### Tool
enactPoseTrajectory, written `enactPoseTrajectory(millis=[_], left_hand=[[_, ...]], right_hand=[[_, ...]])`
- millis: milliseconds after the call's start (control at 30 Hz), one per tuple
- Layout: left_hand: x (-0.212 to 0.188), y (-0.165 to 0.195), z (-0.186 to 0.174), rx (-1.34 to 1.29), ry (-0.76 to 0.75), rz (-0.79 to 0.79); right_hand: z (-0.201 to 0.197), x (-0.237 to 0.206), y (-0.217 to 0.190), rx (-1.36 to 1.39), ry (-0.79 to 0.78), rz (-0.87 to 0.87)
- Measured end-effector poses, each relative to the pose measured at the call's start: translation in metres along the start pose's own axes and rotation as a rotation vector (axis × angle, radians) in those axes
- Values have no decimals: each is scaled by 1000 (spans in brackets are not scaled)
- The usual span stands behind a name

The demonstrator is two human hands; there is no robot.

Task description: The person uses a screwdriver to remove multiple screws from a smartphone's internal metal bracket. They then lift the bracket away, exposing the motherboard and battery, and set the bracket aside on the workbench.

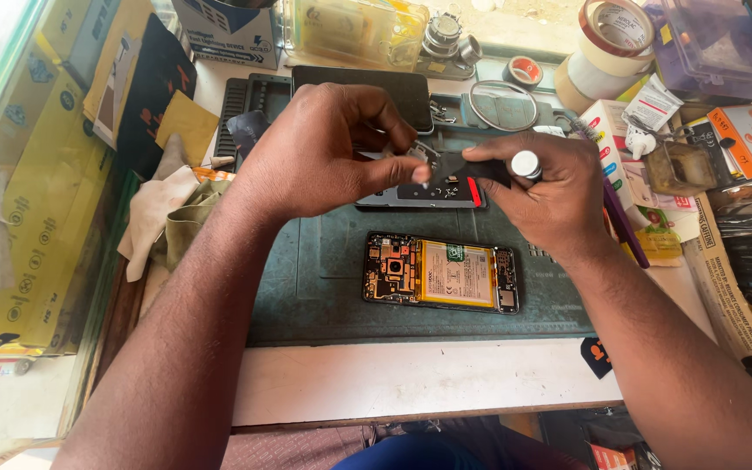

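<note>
An opened phone point(439, 272) lies on a dark green work mat point(324, 287), its circuit board and yellow battery showing. Above it my left hand point(324, 152) pinches a small silver metal part point(422, 157) between thumb and fingers. My right hand point(550, 187) grips a screwdriver with a silver cap point(526, 164); its shaft is hidden. Both hands hover over a dark back cover point(441, 187) holding several tiny screws, with a red strip at its right edge.
A black phone point(411, 87) lies behind my hands. Tape rolls point(607, 43), boxes and small packets crowd the right side. Cloths point(163, 213) and yellow packaging point(28, 218) sit left. A clear plastic box point(354, 30) stands at the back. The white bench edge point(411, 379) runs in front.
</note>
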State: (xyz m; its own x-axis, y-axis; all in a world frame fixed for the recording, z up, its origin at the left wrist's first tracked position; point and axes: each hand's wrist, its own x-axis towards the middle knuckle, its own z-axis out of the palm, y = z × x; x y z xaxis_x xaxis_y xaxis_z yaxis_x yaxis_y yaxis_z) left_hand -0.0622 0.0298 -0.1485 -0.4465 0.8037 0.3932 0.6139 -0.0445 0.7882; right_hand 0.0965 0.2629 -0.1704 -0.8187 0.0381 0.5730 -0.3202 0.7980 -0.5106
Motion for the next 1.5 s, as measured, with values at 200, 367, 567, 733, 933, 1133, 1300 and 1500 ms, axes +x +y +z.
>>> enactPoseTrajectory(millis=[200,367,567,733,933,1133,1300,1500], left_hand=[[2,-3,3,181,19,-3],[0,-5,2,306,40,32],[-1,-12,2,341,72,129],[-1,-16,3,395,62,68],[-1,-12,8,448,38,-18],[-3,-10,9,493,11,-115],[-6,-13,10,500,-3,-116],[-6,-15,10,494,-12,-115]], right_hand=[[2,1,0,-96,20,46],[6,3,4,-90,-1,64],[15,7,8,-91,-47,81],[22,11,10,-90,-85,29],[23,13,9,-161,-114,65],[25,14,6,-122,-141,48],[24,14,2,-139,-201,203],[21,16,1,-152,-215,176]])
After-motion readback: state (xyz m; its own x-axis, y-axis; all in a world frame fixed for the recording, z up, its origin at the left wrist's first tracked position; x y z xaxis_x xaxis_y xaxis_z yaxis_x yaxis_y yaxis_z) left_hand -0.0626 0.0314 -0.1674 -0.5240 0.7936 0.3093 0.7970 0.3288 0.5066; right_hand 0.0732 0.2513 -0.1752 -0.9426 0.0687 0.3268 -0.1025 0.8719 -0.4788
